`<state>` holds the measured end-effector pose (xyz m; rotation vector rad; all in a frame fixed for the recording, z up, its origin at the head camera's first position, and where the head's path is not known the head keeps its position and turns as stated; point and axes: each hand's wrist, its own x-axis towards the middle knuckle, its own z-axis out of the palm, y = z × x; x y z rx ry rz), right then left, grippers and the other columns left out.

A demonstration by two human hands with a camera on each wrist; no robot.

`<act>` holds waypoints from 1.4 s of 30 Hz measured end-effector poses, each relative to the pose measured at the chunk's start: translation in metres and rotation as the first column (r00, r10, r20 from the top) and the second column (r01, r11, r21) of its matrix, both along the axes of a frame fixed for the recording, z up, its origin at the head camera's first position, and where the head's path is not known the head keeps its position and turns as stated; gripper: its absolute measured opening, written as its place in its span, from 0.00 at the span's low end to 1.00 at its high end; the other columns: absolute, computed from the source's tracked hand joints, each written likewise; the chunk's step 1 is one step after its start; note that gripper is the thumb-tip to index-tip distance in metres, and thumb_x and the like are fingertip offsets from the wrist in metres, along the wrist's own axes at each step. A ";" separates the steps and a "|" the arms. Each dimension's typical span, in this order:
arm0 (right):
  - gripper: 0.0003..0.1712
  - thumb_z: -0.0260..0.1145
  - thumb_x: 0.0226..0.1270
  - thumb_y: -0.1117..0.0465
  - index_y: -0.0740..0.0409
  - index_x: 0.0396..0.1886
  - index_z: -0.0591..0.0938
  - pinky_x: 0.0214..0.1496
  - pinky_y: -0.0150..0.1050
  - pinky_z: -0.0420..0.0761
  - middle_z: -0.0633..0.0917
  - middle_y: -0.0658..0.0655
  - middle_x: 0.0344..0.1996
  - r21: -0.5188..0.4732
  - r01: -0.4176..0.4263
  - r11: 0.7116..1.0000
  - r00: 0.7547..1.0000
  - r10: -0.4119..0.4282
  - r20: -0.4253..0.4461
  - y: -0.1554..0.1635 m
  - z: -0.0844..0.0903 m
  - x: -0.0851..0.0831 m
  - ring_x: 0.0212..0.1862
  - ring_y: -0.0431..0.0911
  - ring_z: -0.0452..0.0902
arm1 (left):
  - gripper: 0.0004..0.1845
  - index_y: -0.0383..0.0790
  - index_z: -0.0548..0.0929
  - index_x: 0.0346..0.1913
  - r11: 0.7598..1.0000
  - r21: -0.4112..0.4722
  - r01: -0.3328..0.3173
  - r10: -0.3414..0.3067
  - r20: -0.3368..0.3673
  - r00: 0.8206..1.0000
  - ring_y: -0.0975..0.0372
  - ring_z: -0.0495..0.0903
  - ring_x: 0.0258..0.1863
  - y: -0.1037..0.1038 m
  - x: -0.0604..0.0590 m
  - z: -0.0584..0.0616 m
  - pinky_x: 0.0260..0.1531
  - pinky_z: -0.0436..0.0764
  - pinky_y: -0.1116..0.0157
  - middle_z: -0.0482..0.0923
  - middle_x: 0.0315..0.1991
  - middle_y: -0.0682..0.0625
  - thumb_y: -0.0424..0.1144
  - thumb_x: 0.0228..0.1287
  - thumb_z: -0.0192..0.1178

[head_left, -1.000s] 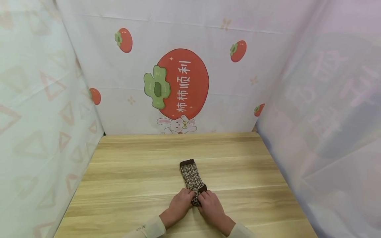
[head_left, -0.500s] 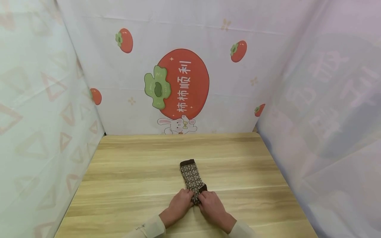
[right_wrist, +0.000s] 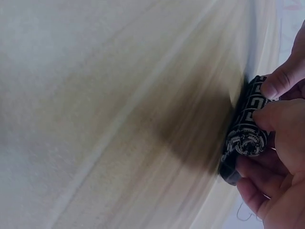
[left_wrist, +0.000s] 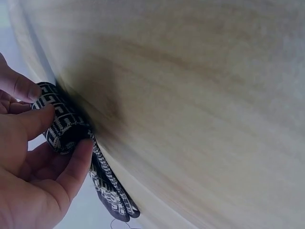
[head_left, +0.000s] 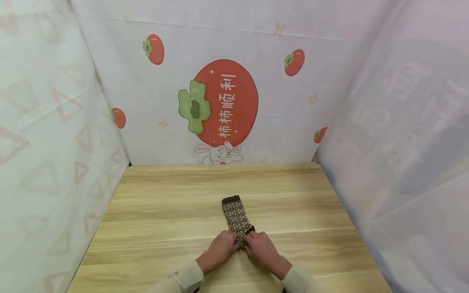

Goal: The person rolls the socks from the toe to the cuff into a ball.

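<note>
A dark brown and cream sock (head_left: pixel 236 215) with a geometric key pattern lies on the table, its plain dark cuff pointing away from me. The toe end is rolled up into a tight coil, seen end-on in the right wrist view as a rolled sock (right_wrist: pixel 248 142). My left hand (head_left: pixel 221 247) grips the left end of the roll, thumb on the near side and fingers on the far side. At the other end my right hand (head_left: pixel 263 249) grips it likewise, near the dark heel. In the left wrist view the flat part of the sock (left_wrist: pixel 110 191) stretches out beyond the roll.
The pale wood-grain table (head_left: pixel 165 211) reaches to a white cloth backdrop (head_left: pixel 286 134) printed with persimmons and a rabbit. Cloth walls also stand on the left (head_left: pixel 47 162) and the right (head_left: pixel 414 171).
Both hands have shifted slightly away from me along the sock as the roll turns, and the flat length in front is a little shorter. The cuff has stayed in place.
</note>
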<state>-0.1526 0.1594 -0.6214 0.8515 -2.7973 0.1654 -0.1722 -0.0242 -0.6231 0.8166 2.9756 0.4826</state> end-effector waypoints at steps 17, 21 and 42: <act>0.14 0.68 0.69 0.57 0.56 0.51 0.83 0.35 0.38 0.76 0.87 0.53 0.40 -0.102 0.055 0.993 0.983 -0.036 0.182 0.002 0.004 -0.009 0.38 0.45 0.83 | 0.09 0.42 0.78 0.32 0.998 0.066 0.002 -0.010 0.114 0.993 0.67 0.70 0.25 -0.003 -0.008 0.009 0.24 0.71 0.67 0.77 0.25 0.53 0.40 0.67 0.66; 0.14 0.67 0.70 0.58 0.56 0.52 0.81 0.36 0.40 0.76 0.87 0.54 0.41 -0.142 0.071 0.987 0.978 -0.041 0.206 0.002 0.005 -0.009 0.39 0.46 0.83 | 0.09 0.42 0.74 0.38 0.991 0.133 -0.010 -0.012 0.164 0.986 0.68 0.69 0.25 -0.004 -0.008 0.009 0.23 0.70 0.69 0.75 0.27 0.54 0.39 0.68 0.65; 0.07 0.69 0.69 0.59 0.53 0.44 0.85 0.31 0.39 0.79 0.86 0.52 0.32 -0.174 0.199 0.964 0.950 -0.147 0.275 -0.008 0.011 -0.034 0.31 0.44 0.81 | 0.06 0.40 0.79 0.36 0.994 0.067 -0.088 0.081 0.102 0.991 0.62 0.75 0.29 0.001 -0.031 0.003 0.27 0.76 0.64 0.77 0.29 0.50 0.38 0.67 0.65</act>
